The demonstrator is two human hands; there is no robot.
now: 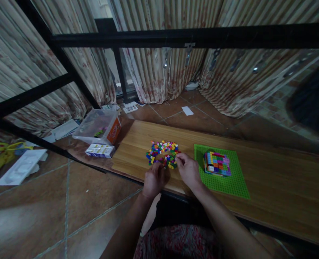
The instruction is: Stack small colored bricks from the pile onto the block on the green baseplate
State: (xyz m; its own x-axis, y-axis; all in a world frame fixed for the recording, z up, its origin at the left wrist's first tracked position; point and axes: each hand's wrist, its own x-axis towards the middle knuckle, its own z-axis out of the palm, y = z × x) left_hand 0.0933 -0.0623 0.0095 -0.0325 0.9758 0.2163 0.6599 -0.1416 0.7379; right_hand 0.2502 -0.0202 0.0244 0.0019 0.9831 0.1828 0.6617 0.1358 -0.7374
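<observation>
Small toy building bricks (163, 146) in many colours lie in a loose ring-shaped pile on the wooden board. At the pile's near edge is my left hand (153, 180), its fingers curled down and closed over the bricks. My right hand (188, 168) is at the right side of the pile, thumb and fingertips pinched together. Whatever either hand's fingertips hold is hidden or too small to make out. To the right, a green baseplate (221, 185) carries a block built of multicoloured bricks (217, 163), several layers high.
The long wooden board (278, 180) spans the front. At its left end stand a clear plastic box (94, 124) with an orange label and a small white-and-purple carton (100, 150). A black metal frame (159, 39) crosses above, before striped curtains (154, 75). Papers lie on the tiled floor.
</observation>
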